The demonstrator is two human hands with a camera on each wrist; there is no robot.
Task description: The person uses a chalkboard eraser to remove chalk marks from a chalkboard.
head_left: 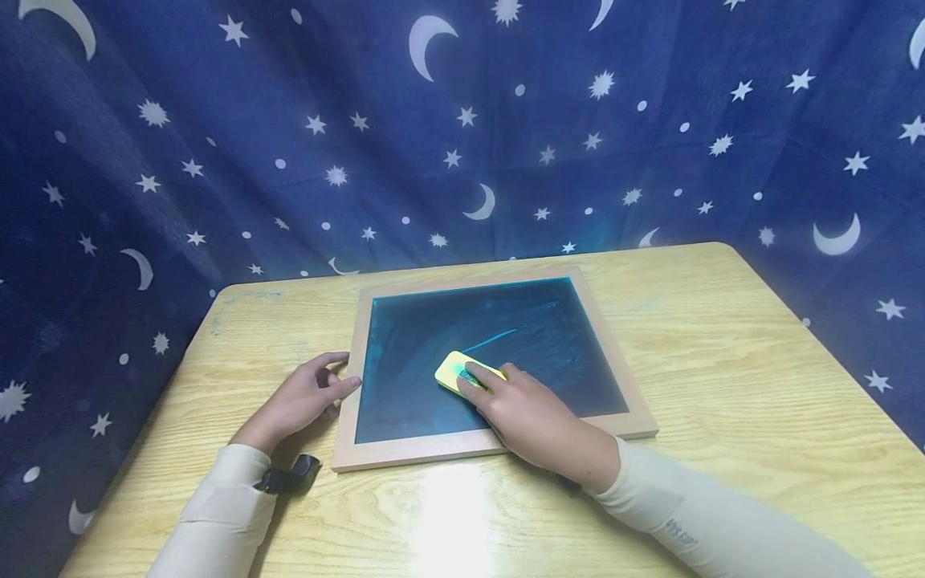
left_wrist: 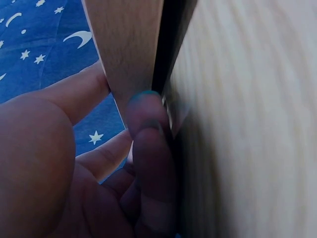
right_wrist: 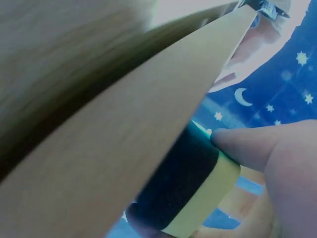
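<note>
A small chalkboard (head_left: 415, 337) with a pale wooden frame (head_left: 426, 447) lies on the table. My right hand (head_left: 538, 417) grips a yellow board eraser (head_left: 450, 372) over the board's middle. In the right wrist view the eraser (right_wrist: 208, 198) shows its dark felt side towards the board, with the thumb along one side. A short blue chalk line (head_left: 495, 338) runs up and right from the eraser, and faint smears cover the board. My left hand (head_left: 307, 399) holds the frame's left edge, thumb on top and other fingers bent against its side and underside.
The wooden table (head_left: 723, 361) extends around the board, with faint blue marks at its far left corner. A dark blue curtain (head_left: 390, 160) with moons and stars hangs behind and beside it. A black strap (head_left: 292, 475) sits at the left wrist.
</note>
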